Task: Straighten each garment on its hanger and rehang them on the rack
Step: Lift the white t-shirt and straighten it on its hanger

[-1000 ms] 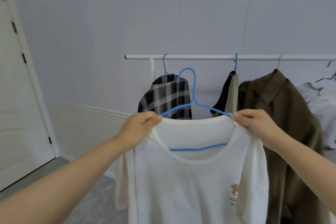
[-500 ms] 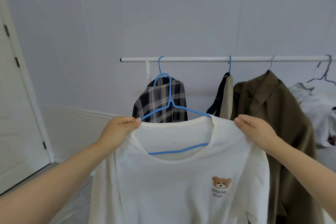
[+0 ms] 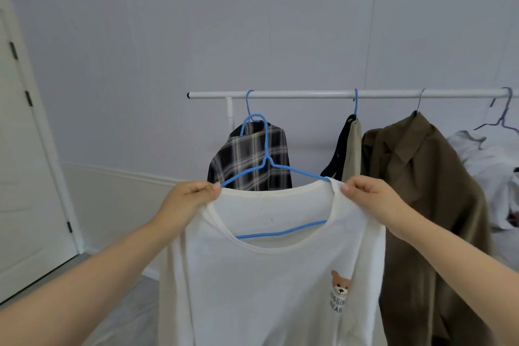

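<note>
A white T-shirt (image 3: 261, 289) with a small bear print hangs on a blue wire hanger (image 3: 265, 166), held up in front of the white rack rail (image 3: 309, 94). My left hand (image 3: 188, 199) grips the shirt's left shoulder over the hanger arm. On the other side, my right hand (image 3: 370, 194) pinches the right shoulder the same way. The hanger's hook is free, below the rail. On the rail hang a plaid shirt (image 3: 252, 157), a dark and beige garment (image 3: 348, 149), and an olive jacket (image 3: 427, 191).
An empty grey hanger (image 3: 502, 121) hangs at the rail's right end above a pile of white cloth (image 3: 494, 166). A white door (image 3: 25, 177) stands at the left. The wall is close behind the rack.
Both hands moved closer together on the shirt's shoulders, and the shirt with its hanger shifted slightly. The view tilted a little lower.
</note>
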